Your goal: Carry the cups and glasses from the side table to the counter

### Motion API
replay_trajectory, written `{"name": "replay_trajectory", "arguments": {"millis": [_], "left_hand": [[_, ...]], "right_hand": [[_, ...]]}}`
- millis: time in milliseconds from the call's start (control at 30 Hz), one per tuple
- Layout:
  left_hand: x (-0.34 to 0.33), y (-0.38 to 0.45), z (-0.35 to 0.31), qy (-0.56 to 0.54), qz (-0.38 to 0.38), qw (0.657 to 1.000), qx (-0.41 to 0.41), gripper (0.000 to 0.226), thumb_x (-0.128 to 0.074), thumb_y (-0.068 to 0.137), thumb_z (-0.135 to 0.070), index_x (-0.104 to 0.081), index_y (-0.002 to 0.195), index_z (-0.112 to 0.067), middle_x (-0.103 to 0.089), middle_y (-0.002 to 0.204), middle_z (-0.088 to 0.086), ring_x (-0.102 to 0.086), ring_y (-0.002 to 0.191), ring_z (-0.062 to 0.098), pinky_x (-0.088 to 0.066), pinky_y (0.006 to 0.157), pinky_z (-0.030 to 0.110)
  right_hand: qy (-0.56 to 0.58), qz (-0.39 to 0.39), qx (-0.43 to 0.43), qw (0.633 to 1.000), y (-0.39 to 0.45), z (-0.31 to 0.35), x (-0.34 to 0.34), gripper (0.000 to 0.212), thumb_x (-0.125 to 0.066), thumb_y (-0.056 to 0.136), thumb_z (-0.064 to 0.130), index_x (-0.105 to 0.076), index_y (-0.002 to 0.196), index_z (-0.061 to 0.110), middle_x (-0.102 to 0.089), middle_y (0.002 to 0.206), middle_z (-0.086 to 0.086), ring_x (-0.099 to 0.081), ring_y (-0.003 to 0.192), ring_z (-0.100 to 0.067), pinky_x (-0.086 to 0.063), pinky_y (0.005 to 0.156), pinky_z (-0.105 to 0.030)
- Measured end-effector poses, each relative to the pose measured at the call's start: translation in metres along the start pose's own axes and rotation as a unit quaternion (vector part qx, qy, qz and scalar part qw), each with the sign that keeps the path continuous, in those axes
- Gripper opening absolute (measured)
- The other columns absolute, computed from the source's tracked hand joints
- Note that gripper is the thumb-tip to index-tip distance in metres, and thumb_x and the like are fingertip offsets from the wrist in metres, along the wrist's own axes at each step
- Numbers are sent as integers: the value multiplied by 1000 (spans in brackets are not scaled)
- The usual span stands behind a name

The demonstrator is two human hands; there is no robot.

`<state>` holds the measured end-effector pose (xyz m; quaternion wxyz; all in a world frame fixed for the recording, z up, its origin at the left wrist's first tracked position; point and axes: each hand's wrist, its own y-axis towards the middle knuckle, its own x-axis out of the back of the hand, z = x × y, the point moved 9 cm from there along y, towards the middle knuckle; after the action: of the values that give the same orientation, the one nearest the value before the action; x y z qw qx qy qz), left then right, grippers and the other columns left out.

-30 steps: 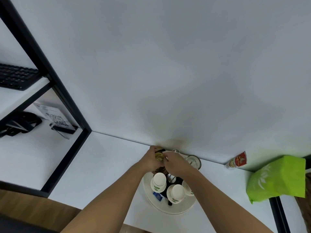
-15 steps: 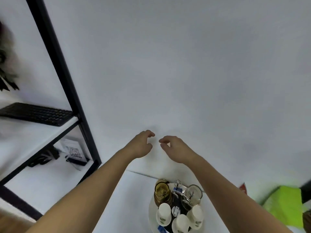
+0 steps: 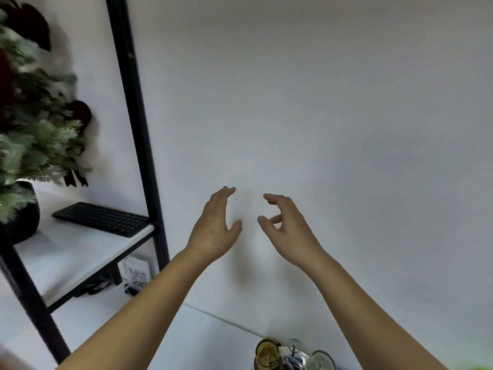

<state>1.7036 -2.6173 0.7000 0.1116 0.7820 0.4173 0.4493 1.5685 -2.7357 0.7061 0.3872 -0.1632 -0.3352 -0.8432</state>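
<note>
Both hands are up in the air in front of a plain white wall (image 3: pixel 320 116), and neither one has anything in it. Left hand (image 3: pixel 213 231) is pretty loose, fingers stretched upward and thumb sticking out toward the other hand, palm facing right. Right hand (image 3: pixel 286 231) is more curled, fingers hooked over and thumb pointing back at the left one, kind of a claw shape with a clear gap between thumb and fingers. The two hands sit near each other but aren't touching. The glasses are way down at the bottom edge of the shot, under the right forearm, standing on a white surface (image 3: pixel 208 340) that meets the wall: an amber glass (image 3: pixel 268 353) upright on the left, a clear glass (image 3: pixel 321 361) just to its right, and some shiny wire-looking thing (image 3: pixel 294 347) between them that I honestly can't make out. They're cut off by the frame so I can't tell what they stand on or how many more there are. Off to the left there's a black metal shelf frame (image 3: pixel 136 124) with a white shelf holding a black keyboard (image 3: pixel 102 218) and a dark pot (image 3: pixel 21 217) with a frosted, pine-like plant (image 3: pixel 32 124) with dark red bits. Below that shelf, a little sign with a QR code (image 3: pixel 137 277) leans by the black post.
</note>
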Motion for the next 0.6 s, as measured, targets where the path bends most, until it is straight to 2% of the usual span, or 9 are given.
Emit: {"name": "replay_trajectory", "arguments": {"millis": [67,200,400,500,533,600], "left_hand": [[3,-10,2,-6,-8,1000,10,72,-64,95,-24,-26,156,-33,-25,163,-12,-24,150,5,-31,107,24],[12,-36,10,-9,-20,999,33,71,-63,95,-27,-25,154,-37,-28,160,-19,-24,148,-1,-34,107,23],[45,-90,21,-5,-89,987,130,66,-64,96,-20,-31,152,-34,-36,149,-25,-33,139,-4,-33,115,28],[63,-132,11,8,-125,977,170,63,-63,95,-22,-34,148,-37,-42,148,-22,-45,134,5,-40,112,32],[70,-152,4,15,-139,973,182,60,-62,94,-23,-36,145,-39,-45,143,-23,-49,127,2,-43,107,27],[84,-194,-11,41,-169,963,205,56,-62,94,-24,-35,139,-45,-43,135,-33,-49,114,-14,-40,95,7]], "right_hand": [[36,2,10,999,-4,9,-2,48,-56,94,50,-40,139,47,-40,133,37,-58,105,6,-47,80,-18],[96,13,23,995,-9,21,-14,43,-56,91,52,-43,132,51,-41,130,40,-57,105,10,-47,78,-18],[140,98,32,985,-35,25,-54,37,-59,95,45,-43,128,53,-43,129,38,-56,103,11,-45,78,-17],[160,141,58,975,-54,34,-70,37,-59,96,42,-43,128,52,-44,128,37,-55,102,11,-44,78,-15],[169,159,67,970,-63,40,-76,38,-60,96,42,-44,128,51,-44,128,36,-56,101,11,-44,76,-13],[194,200,84,957,-85,55,-89,38,-61,96,40,-46,129,47,-46,128,33,-57,99,10,-45,71,-8]]}}
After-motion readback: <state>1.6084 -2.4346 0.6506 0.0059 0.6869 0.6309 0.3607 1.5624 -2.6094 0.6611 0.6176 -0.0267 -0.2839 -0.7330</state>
